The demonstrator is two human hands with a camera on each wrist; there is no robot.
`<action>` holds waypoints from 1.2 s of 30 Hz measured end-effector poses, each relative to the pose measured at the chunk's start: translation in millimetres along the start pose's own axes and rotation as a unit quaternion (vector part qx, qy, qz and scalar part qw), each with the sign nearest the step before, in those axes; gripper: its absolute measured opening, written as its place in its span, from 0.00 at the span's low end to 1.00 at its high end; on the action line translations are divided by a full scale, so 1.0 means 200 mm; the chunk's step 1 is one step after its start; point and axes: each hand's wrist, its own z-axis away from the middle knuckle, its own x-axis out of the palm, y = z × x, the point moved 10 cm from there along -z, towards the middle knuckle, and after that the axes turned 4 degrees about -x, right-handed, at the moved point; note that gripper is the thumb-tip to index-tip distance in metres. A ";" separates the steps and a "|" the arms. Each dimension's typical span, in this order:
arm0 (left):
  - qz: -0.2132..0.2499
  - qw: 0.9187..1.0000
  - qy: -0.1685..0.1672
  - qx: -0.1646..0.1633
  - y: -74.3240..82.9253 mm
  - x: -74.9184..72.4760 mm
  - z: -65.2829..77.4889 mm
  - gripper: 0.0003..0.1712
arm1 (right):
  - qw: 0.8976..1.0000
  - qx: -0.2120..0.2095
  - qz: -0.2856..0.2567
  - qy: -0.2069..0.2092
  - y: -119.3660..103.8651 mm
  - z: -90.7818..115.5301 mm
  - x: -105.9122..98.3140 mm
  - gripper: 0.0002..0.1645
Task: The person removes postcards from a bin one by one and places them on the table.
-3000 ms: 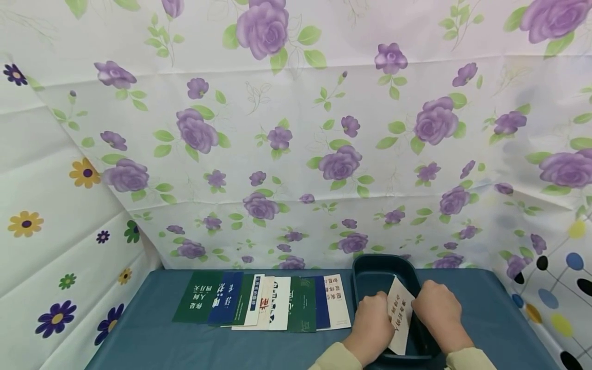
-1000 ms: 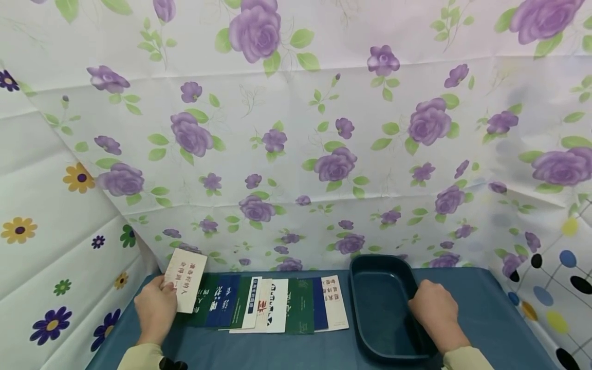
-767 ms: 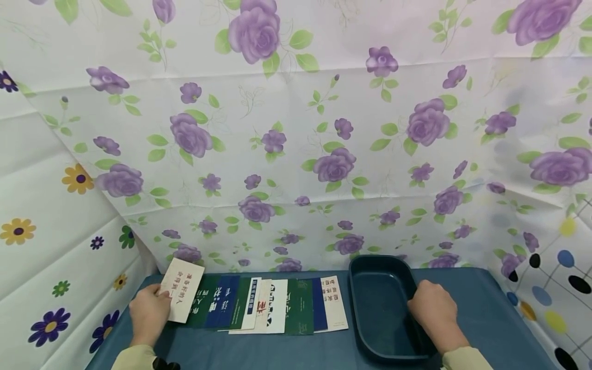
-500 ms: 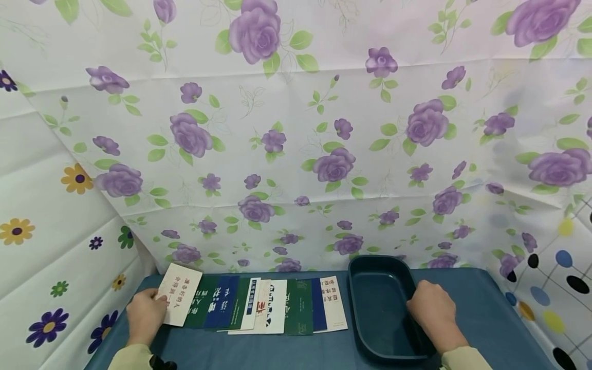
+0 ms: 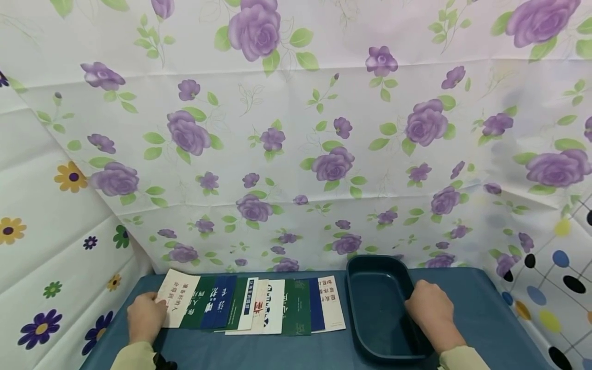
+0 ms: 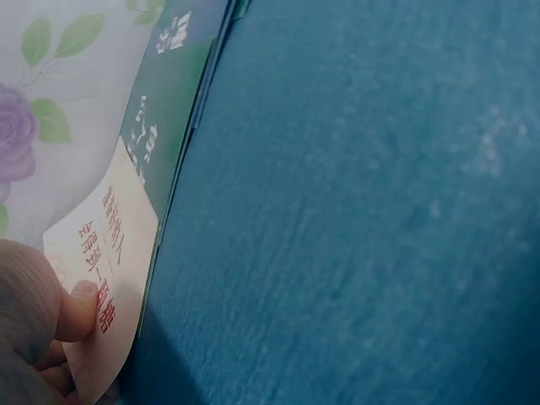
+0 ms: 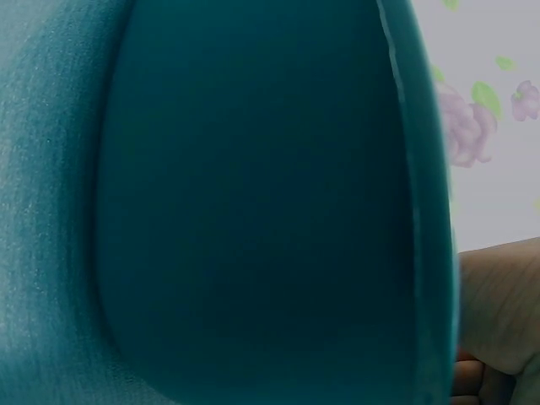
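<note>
My left hand pinches the lower left edge of a cream card printed with red characters, thumb on its face. In the left wrist view that card bends slightly and overlaps the green card beside it. It lies at the left end of an overlapping row of cards in green, blue, white and cream. My right hand, fingers curled, grips the right rim of a deep teal tray; the right wrist view shows the tray's wall hiding part of the hand.
A blue-green cloth covers the table. Behind it hangs a white sheet with purple roses, close to the table's back edge. Patterned side sheets close in at left and right. The tray stands to the right of the card row.
The cream card was in the tray between both hands; my left hand has carried it left and lowered it onto the row's left end. My right hand stays at the tray's rim.
</note>
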 end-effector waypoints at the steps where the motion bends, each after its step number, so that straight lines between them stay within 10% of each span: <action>1: -0.003 1.000 0.003 -0.003 0.00 0.00 0.00 0.22 | 1.000 -0.001 0.001 0.001 0.00 0.00 0.00 0.12; 25: -0.019 0.999 0.041 0.025 -0.04 -0.05 0.02 0.21 | 1.000 -0.001 0.002 -0.008 -0.03 0.05 0.01 0.11; 36: -0.007 0.993 0.092 0.072 0.16 -0.19 0.17 0.29 | 1.000 0.006 -0.031 -0.002 -0.05 0.07 -0.01 0.21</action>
